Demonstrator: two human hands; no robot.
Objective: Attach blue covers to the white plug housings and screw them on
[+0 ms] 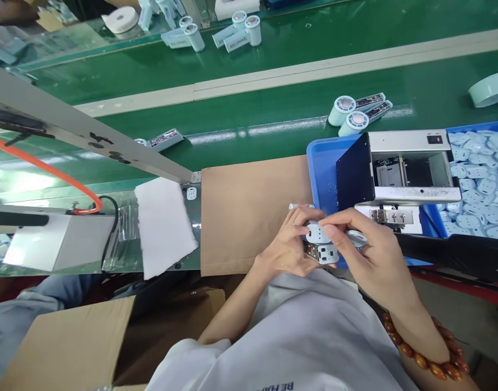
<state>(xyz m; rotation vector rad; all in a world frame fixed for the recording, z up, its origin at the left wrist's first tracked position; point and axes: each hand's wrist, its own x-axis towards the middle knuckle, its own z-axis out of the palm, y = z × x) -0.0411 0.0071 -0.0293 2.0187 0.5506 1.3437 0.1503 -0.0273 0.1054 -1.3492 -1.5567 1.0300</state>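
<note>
My left hand (pixel 287 244) and my right hand (pixel 365 244) meet in front of my chest over the near edge of a brown paper sheet (pixel 249 212). Together they hold a small pale blue plastic socket assembly (pixel 320 241) with white faces and metal contacts showing below. My right thumb and forefinger press a pale blue cover piece onto its top. A pale blue round part (pixel 357 238) peeks out under my right fingers.
A blue bin (pixel 324 163) holds a small metal machine (pixel 407 174) and several pale blue covers (pixel 480 184). On the green conveyor belt (pixel 273 119) lie pale blue reel units (pixel 354 114). A white cloth (pixel 163 225) lies left; an open cardboard box (pixel 89 342) sits below.
</note>
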